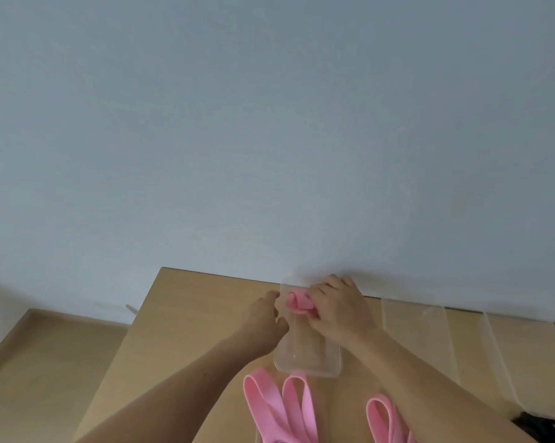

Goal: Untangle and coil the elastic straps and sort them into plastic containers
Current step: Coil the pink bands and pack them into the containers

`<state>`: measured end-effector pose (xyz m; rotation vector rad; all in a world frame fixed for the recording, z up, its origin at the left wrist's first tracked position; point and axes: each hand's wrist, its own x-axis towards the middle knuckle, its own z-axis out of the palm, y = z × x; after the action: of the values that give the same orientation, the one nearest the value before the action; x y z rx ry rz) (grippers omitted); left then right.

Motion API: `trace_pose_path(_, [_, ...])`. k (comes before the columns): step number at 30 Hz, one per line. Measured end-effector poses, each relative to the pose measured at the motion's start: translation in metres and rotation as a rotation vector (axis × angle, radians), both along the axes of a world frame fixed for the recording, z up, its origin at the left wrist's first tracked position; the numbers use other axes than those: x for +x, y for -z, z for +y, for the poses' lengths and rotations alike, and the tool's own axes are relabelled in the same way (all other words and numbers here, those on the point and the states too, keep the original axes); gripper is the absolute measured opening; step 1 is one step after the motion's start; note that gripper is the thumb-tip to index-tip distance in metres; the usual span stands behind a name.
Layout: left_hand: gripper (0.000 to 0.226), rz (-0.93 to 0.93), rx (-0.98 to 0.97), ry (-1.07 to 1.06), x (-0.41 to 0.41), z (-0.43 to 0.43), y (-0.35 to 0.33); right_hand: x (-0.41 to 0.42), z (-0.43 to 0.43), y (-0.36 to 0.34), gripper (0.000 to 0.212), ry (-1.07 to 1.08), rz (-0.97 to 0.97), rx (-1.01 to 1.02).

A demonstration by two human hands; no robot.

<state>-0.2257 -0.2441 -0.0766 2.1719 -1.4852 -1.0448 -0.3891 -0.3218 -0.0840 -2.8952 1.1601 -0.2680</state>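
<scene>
A person's two bare arms reach across a wooden counter (186,330) set against a pale wall. The right hand (336,311) has a curled grip on a coiled pink strap (297,303), pressing it into the far end of a clear container (308,356). The left hand (266,311) curls its fingers on the container's left wall, apparently steadying it. Loose pink straps (289,407) lie in loops near the front edge, just beside the container. More clear containers (461,340) stand to the right. The strap looks soft, light and springy, so it may uncoil; it is best pinched across the whole coil.
</scene>
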Motion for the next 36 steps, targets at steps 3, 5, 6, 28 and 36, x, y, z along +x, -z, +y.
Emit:
trace_pose_path(3, [0.053, 0.045, -0.043, -0.011, 0.001, -0.002, 0.004, 0.005, -0.003, 0.006, 0.021, 0.015, 0.077, 0.009])
trace_pose_path(5, [0.055, 0.054, -0.042, -0.012, 0.002, -0.003, 0.004, 0.007, -0.001, 0.008, 0.018, 0.042, 0.117, -0.034])
trace_pose_path(6, [0.057, 0.065, -0.037, -0.012, 0.003, -0.002, 0.004, 0.008, 0.000, 0.007, 0.016, 0.060, 0.131, -0.068])
trace_pose_path(28, [0.062, 0.114, -0.120, -0.042, 0.001, 0.008, 0.007, 0.012, 0.016, 0.017, 0.020, 0.234, 0.014, -0.011])
trace_pose_path(36, [0.057, 0.024, -0.123, -0.027, 0.007, 0.012, 0.002, 0.018, 0.011, 0.016, 0.019, 0.280, 0.064, 0.023])
